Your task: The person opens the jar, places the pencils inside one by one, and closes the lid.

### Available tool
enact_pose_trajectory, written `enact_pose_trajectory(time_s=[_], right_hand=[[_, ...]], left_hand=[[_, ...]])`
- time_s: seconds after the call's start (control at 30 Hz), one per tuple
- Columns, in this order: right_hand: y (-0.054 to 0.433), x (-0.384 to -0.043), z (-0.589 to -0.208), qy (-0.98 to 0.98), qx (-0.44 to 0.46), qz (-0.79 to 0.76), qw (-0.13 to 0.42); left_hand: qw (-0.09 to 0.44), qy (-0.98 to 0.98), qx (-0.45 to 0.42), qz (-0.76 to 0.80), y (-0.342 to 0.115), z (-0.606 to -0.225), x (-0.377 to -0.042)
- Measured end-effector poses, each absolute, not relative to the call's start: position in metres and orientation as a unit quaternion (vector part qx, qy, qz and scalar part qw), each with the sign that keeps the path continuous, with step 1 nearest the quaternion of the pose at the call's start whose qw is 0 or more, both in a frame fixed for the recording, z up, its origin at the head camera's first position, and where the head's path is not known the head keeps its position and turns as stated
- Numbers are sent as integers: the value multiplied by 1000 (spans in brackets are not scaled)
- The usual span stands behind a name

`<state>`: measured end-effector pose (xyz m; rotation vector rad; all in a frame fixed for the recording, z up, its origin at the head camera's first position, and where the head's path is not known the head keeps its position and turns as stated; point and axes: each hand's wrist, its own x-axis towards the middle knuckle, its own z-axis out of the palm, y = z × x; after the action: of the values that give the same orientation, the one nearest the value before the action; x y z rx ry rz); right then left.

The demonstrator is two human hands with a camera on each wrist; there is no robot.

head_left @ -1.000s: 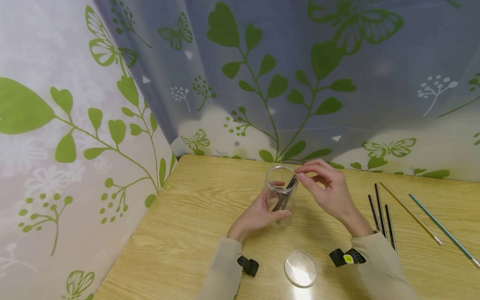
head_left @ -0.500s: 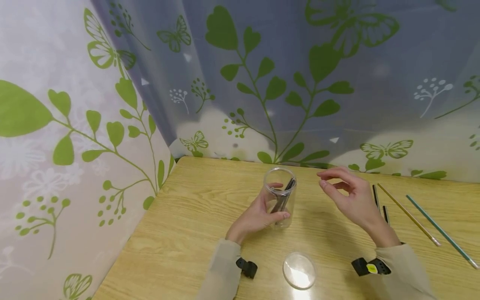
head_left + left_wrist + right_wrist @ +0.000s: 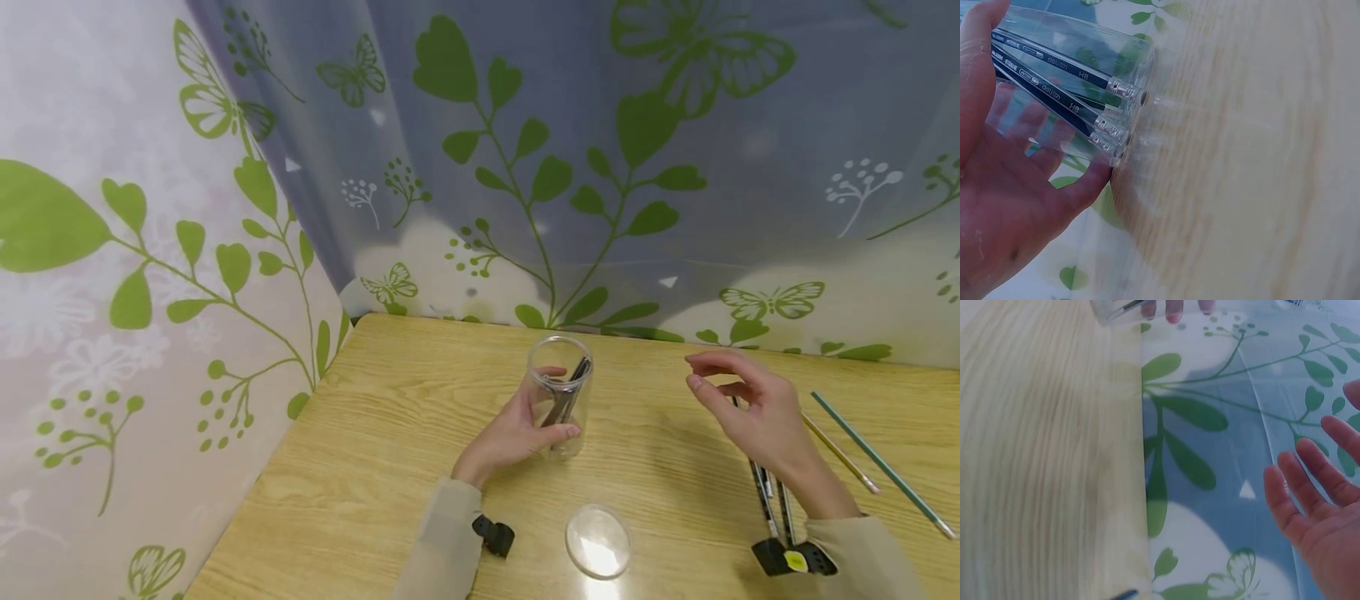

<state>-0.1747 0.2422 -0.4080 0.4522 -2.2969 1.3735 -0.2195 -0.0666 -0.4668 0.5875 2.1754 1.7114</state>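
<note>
My left hand (image 3: 502, 440) grips a clear plastic jar (image 3: 583, 410) with its mouth uncovered, thumb across the near side. Several dark pencils (image 3: 1060, 87) lean inside it, printed HB, their silver ferrules down at the jar's bottom in the left wrist view. Off to the right, my right hand (image 3: 757, 412) is raised over the table with loosely bent fingers and holds nothing. Beneath it lie black pencils (image 3: 784, 510), partly covered by the hand and wrist.
A round clear lid (image 3: 598, 540) lies on the wooden table (image 3: 360, 467) in front of the jar. Beyond the right hand are a yellow pencil (image 3: 846, 458) and a teal pencil (image 3: 879, 460). A leaf-patterned curtain (image 3: 480, 208) hangs along the table's back and left edges.
My right hand has left the jar's rim and moved right, until it is over the black pencils. The left hand and the jar stay nearly where they were.
</note>
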Motion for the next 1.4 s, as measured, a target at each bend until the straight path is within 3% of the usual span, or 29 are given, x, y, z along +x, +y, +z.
enact_pose_trajectory(time_s=[0.23,0.77,1.4], right_hand=[[261,-170,-416,-839,138,475,226],[305,-156,-432,-894,46,415,163],[343,-148,-450,-959,14,281,4]], left_hand=[[158,758,211,597,-66,-467,-221],[161,755,209,600,-66,-466,-221],[163,755,204,601,-66,-467,-221]])
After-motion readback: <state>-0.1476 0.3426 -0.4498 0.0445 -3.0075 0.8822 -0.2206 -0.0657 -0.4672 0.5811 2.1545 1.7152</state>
